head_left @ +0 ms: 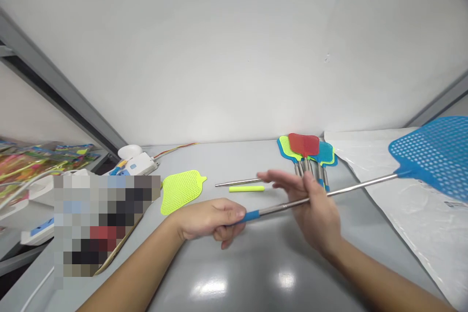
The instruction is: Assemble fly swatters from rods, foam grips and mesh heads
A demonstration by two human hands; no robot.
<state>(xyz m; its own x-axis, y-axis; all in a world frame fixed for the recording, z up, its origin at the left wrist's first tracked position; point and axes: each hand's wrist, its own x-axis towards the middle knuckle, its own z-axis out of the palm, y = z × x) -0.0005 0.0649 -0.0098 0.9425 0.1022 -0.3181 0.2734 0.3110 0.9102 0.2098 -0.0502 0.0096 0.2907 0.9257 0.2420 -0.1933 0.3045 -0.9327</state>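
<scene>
A blue fly swatter (427, 156) with a perforated head and a thin metal rod extends across the view, its head at the far right. My left hand (215, 219) is closed around its blue grip. My right hand (316, 209) has its fingers stretched out, and the rod crosses it between thumb and palm; how firmly they touch is unclear. Beyond my hands lie a loose metal rod (237, 182) and a yellow-green grip tube (246, 188). Left of these rests a separate yellow-green swatter head (183, 191).
Several swatters, with a red swatter (304, 145) on top, are piled at the back. White plastic sheeting (413, 219) covers the table's right side. On the left are a power strip (139, 163), cables, a pixelated area and colourful packages (40, 168). A white wall (234, 58) stands behind.
</scene>
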